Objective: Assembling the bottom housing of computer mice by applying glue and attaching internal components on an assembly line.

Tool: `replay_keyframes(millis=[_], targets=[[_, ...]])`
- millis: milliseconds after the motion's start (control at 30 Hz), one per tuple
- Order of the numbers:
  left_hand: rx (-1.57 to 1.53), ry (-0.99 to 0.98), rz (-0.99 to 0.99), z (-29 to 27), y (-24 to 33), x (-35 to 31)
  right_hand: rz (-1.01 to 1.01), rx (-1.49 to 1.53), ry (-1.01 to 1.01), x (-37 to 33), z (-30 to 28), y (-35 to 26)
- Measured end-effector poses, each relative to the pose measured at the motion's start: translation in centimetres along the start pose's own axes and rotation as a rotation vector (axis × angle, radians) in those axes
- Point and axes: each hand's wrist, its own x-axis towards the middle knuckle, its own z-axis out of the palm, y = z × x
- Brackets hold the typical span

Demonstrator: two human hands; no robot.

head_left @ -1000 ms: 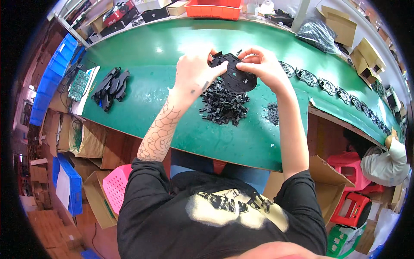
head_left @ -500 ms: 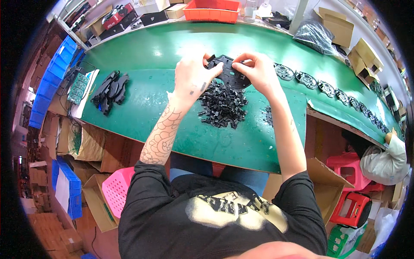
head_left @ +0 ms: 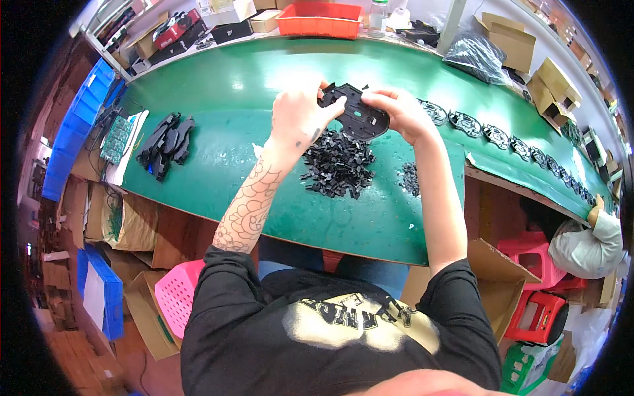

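Over the green bench, I hold up a flat, rounded black plastic shell (head_left: 362, 119) with ribs and small cut-outs on its face. My left hand (head_left: 300, 113) grips its left edge, thumb lying across the face and fingers behind. At the upper right edge, my right hand (head_left: 404, 113) is closed on the shell, its thumb and forefinger pinched together. A small dark bit (head_left: 365, 87) shows just beyond those fingertips; I cannot tell whether it is attached. Below the shell lies a heap of small black plastic pieces (head_left: 338, 168), partly covered by it.
A smaller pile of tiny black parts (head_left: 409, 178) lies beside my right forearm. Curved black pieces (head_left: 165, 145) and green circuit boards (head_left: 117, 138) sit to the left. Several black-and-silver assemblies (head_left: 496, 136) line the right bench, where another person's sleeve (head_left: 588, 247) reaches in. A red-orange bin (head_left: 319, 26) stands behind.
The shell has tilted, showing more of its ribbed face. My right hand has shifted slightly right and down along its edge, while my left hand keeps its grip.
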Motion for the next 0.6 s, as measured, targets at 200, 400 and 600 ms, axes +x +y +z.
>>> replay_keyframes(millis=[200, 400, 600], targets=[[-0.063, -0.004, -0.091, 0.2, -0.5, 0.4, 0.021, -0.042, 0.016, -1.4, -1.8, -1.3], [-0.038, -0.004, -0.083, 0.0, -0.3, 0.5, 0.004, -0.191, 0.058, -1.3, -1.7, -1.1], [-0.026, -0.066, -0.084, 1.0, -0.5, 1.0, -0.099, -0.352, 0.078, 0.1, -2.4, 0.4]])
